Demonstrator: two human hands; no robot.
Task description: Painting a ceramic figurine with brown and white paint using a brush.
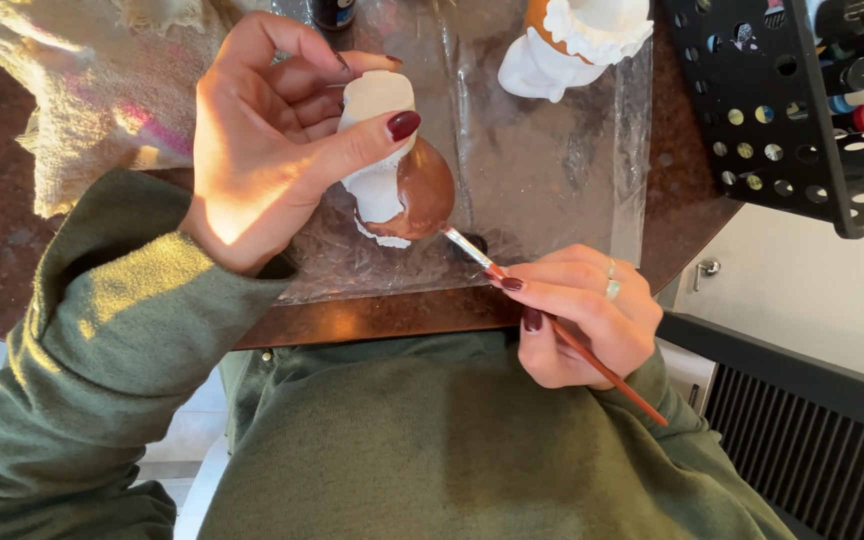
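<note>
Figurine (392, 165), white ceramic with a rounded part painted brown, held up above the clear plastic sheet (542, 170) near its front edge. Gripped by the left hand (272, 140), thumb pressed across the white upper part and the other fingers curled behind it. Touched at the lower edge of the brown area by the bristle tip of a thin paintbrush (562, 335) with a reddish handle. Pinched near its metal ferrule by the right hand (582, 310), fingers drawn together, just off the sheet's front right corner. Stood at the far side of the sheet, well apart from the held piece: a second figurine (572, 40), white with an orange patch. Lay left of the sheet, a pale cloth (82, 90). Sat right of the sheet, a black perforated rack (782, 110) of paint bottles.
</note>
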